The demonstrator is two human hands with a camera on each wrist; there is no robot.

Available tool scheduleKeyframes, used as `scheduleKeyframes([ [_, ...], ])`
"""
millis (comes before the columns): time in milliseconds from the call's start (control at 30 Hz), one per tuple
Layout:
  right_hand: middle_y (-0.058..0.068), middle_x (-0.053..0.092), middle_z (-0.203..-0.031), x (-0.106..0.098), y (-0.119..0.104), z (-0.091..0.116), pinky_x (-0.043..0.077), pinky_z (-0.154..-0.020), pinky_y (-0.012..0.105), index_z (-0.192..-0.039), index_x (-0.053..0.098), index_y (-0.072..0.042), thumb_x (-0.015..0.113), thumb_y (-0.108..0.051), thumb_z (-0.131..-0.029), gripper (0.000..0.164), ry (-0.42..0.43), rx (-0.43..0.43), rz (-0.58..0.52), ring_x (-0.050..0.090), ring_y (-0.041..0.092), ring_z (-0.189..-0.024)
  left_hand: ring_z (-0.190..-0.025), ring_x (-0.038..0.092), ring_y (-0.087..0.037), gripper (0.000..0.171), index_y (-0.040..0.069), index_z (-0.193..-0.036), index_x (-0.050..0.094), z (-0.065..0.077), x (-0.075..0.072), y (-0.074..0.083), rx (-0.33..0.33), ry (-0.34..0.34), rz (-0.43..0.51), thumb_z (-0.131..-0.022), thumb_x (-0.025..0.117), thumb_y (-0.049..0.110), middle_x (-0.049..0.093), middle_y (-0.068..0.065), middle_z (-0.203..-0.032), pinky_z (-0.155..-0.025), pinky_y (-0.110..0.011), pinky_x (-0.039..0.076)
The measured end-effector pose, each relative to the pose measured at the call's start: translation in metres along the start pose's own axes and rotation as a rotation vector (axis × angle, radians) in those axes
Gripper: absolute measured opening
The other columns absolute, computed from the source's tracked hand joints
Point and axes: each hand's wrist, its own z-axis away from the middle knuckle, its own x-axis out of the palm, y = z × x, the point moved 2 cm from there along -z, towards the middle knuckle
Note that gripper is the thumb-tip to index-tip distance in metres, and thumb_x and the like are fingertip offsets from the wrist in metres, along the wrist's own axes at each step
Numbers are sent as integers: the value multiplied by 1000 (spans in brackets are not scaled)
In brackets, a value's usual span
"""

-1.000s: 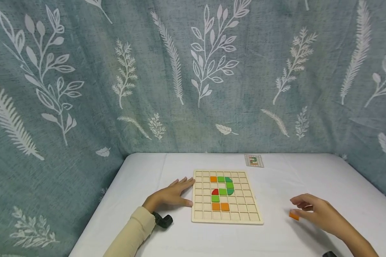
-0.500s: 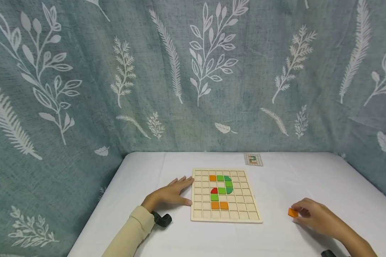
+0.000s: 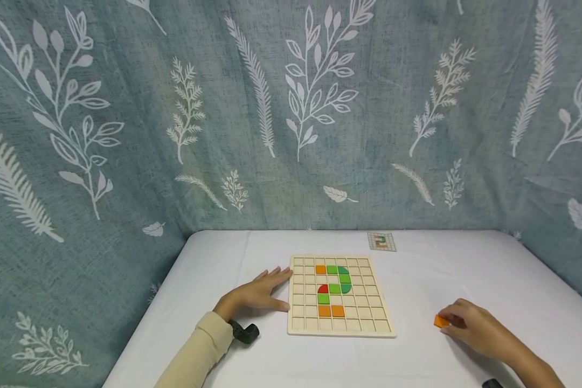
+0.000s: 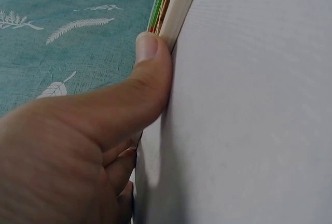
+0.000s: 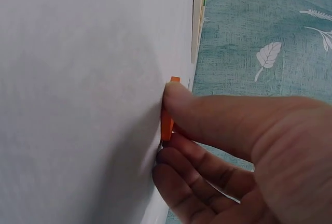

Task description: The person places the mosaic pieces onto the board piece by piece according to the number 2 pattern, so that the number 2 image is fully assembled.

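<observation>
A square wooden grid board (image 3: pixel 368 302) lies on the table with orange, green and red tiles set in some cells. My left hand (image 3: pixel 256 293) rests at its left edge, fingers straight and spread; in the left wrist view the thumb (image 4: pixel 148 60) touches the board's side (image 4: pixel 179 14). Right of the board, my right hand (image 3: pixel 477 326) pinches an orange square tile (image 3: pixel 440 321) between thumb and fingers, low at the white tabletop. The right wrist view shows that tile (image 5: pixel 166 123) edge-on, partly hidden by the thumb.
A small card (image 3: pixel 382 242) printed with a coloured grid pattern lies behind the board. The table wears a white cloth (image 3: pixel 252 361). A teal leaf-patterned curtain (image 3: pixel 271 108) stands behind and at both sides.
My right hand has lowered slightly and its fingers have closed in on the orange tile, which has turned a little and shows more. The left hand stays at the board's edge.
</observation>
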Motion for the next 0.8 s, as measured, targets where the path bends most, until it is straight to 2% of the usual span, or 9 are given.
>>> scheduleKeyframes([
  [333,-4,60,-88,2,1,-2,50,-63,19,-100,74,-9,79,-16,-84,18,-6,33,-28,49,-8,-75,-157,9,-26,95,14,-160,23,1,-1,1,5,5,6,-87,72,51,19,-4,-168,-128,-49,3],
  [633,-4,59,-86,2,1,-4,47,-59,19,-99,72,-8,80,-15,-83,19,30,21,-37,46,-6,-72,-157,9,-25,95,14,-160,23,1,-2,1,0,7,1,-87,72,52,20,-3,-168,-129,-48,3],
  [800,-4,61,-85,3,0,-6,47,-59,19,-96,70,-9,81,-20,-83,20,30,13,-64,48,-5,-71,-157,9,-25,95,15,-160,23,1,-1,1,-5,6,4,-87,73,51,19,-3,-168,-129,-48,3],
])
